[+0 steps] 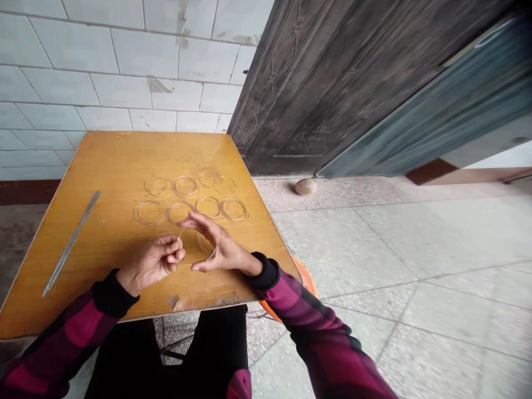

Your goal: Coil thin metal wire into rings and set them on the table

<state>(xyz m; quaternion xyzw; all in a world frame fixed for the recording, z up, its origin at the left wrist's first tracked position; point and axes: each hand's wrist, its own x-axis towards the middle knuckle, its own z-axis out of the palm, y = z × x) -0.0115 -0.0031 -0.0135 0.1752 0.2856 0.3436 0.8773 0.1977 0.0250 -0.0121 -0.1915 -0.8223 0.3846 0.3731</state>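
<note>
My left hand (154,260) is closed above the near part of the table, thumb and fingertips pinching a thin wire (181,233). That wire rises toward the fingertips of my right hand (218,244). My right hand is open in a C shape, thumb and fingers wide apart; whether the wire touches it I cannot tell. Partly behind it is a wire coil (198,241). Just beyond my hands, several thin wire coils lie in two rows, among them a left one (150,213), a right one (235,209) and a far one (185,187).
A bundle of straight grey wires (71,244) lies at the left of the yellow wooden table (112,160). Its front edge is chipped. A tiled wall (137,61) and a dark wooden door (307,83) stand behind. An orange stool (307,277) shows under the right edge; a roundish stone (306,187) sits on the floor.
</note>
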